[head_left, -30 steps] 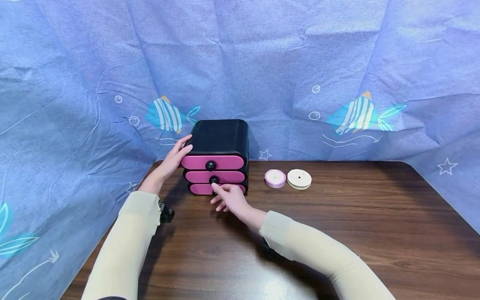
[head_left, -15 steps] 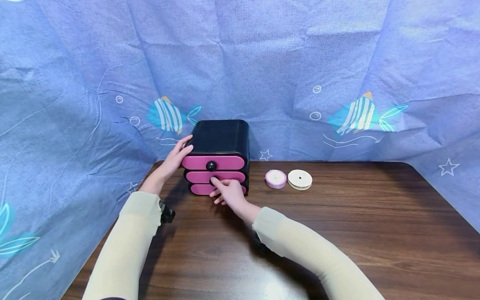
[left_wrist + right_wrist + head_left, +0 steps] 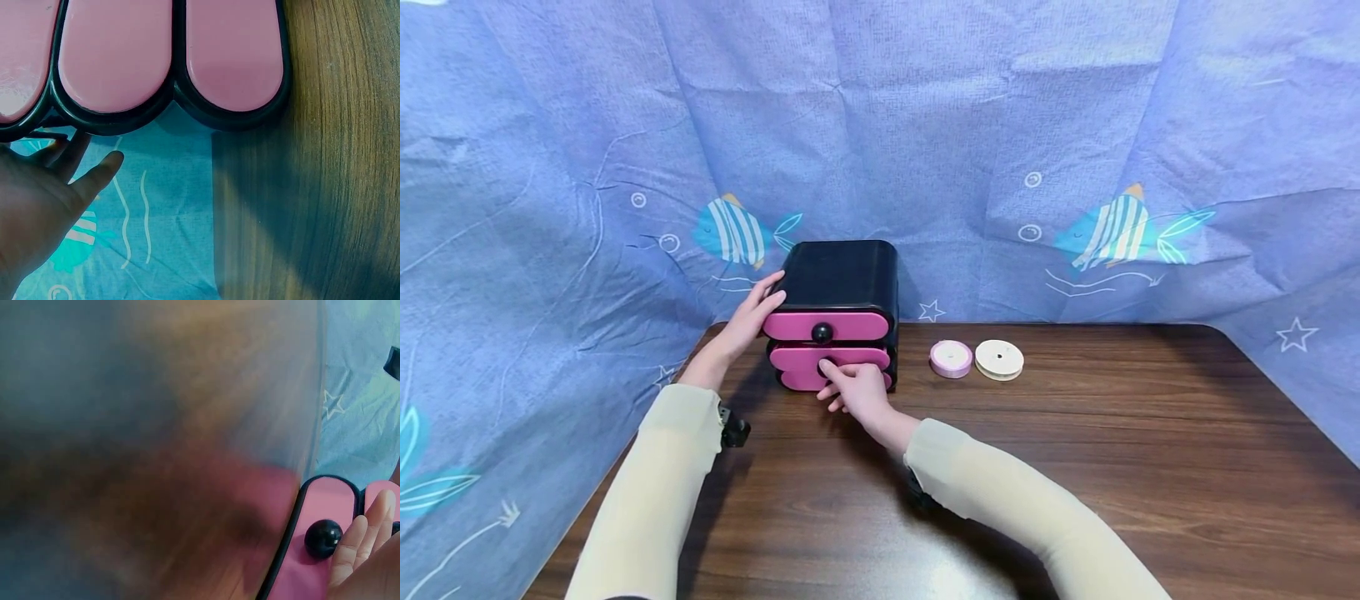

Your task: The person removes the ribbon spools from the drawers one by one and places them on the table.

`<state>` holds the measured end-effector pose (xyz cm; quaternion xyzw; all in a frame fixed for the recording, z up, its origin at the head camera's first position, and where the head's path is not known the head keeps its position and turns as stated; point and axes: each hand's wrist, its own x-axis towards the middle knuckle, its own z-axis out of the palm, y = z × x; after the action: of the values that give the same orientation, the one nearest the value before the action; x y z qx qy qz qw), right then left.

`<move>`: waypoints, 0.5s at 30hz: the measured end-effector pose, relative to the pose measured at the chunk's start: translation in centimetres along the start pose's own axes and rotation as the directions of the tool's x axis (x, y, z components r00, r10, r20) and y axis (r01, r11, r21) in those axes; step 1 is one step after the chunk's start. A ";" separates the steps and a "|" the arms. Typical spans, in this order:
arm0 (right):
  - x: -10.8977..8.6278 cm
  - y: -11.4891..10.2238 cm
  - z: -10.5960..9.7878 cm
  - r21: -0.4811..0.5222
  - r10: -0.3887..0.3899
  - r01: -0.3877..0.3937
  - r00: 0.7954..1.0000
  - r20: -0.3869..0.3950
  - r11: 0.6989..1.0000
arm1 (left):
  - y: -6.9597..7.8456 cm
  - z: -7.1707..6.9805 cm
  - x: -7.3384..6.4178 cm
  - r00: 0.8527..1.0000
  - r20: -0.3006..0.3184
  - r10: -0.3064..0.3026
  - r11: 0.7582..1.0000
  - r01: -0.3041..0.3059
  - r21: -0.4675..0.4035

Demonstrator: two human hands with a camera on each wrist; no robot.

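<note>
Head view: right hand (image 3: pixel 863 393) is nearer, thumb and finger pinching the knob (image 3: pixel 822 370) of the middle drawer (image 3: pixel 796 358), at its 10 o'clock; thumb hides most of the knob. Drawer front's long axis runs 9 to 3, and it overlaps the bottom drawer (image 3: pixel 801 381) in view, so likely slightly out. Left hand (image 3: pixel 747 322), fingers straight, touches the box (image 3: pixel 841 273) at 10 o'clock from the knob

drawer fronts (image 3: pixel 792 326): pink | cabinet (image 3: pixel 842 273): black | curtain (image 3: pixel 917 125): blue, fish-print | tabletop (image 3: pixel 1120 433): brown, wood-grained
</note>
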<state>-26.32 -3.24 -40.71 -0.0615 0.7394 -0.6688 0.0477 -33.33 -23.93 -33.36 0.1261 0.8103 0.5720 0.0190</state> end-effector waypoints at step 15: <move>-3.2 0.1 0.5 0.015 0.001 -0.001 1.000 0.025 1.000 | -0.1 -0.1 0.0 1.000 0.003 0.019 1.000 -0.019 -0.018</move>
<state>-23.09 -3.22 -40.94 -0.0691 0.7337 -0.6735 0.0579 -33.36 -24.05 -33.46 0.1348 0.8037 0.5793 0.0162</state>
